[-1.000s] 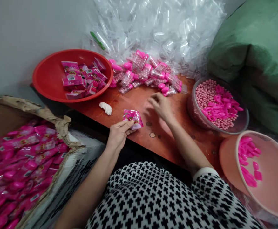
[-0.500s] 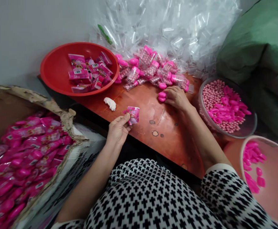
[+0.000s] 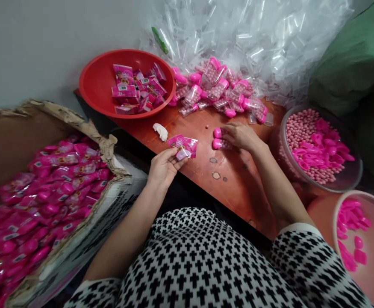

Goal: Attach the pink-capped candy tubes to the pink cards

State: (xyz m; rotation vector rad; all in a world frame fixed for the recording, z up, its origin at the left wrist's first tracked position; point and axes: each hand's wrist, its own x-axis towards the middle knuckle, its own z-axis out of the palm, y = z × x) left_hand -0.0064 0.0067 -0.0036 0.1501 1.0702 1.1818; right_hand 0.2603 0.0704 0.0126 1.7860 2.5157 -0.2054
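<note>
My left hand [image 3: 165, 167] pinches a pink printed plastic sleeve [image 3: 182, 145] near the table's front edge. The sleeve's printed part is spread out, and a clear patch shows by the fingertips. My right hand [image 3: 243, 136] is curled over two small clear bottles lying on the table; their pink caps [image 3: 217, 144] point toward the sleeve. Pink beads show in the nearer bottle, while my fingers hide most of the other. Behind my right hand lies a pile of bead-filled bottles with pink caps [image 3: 218, 89].
A red basin [image 3: 92, 92] holds filled pink packets. At left stands a torn carton [image 3: 105, 147] of packed bottles. A white lump [image 3: 160, 131] and a loose bead [image 3: 207, 126] lie on the table. Right are a clear tub [image 3: 355, 179] and a pink basket [image 3: 372, 239]. Empty clear bottles [image 3: 247, 38] heap behind.
The view has shifted slightly left. My right hand has drawn the two bottles toward the sleeve, and their caps sit farther apart. The sleeve in my left hand shows more spread out.
</note>
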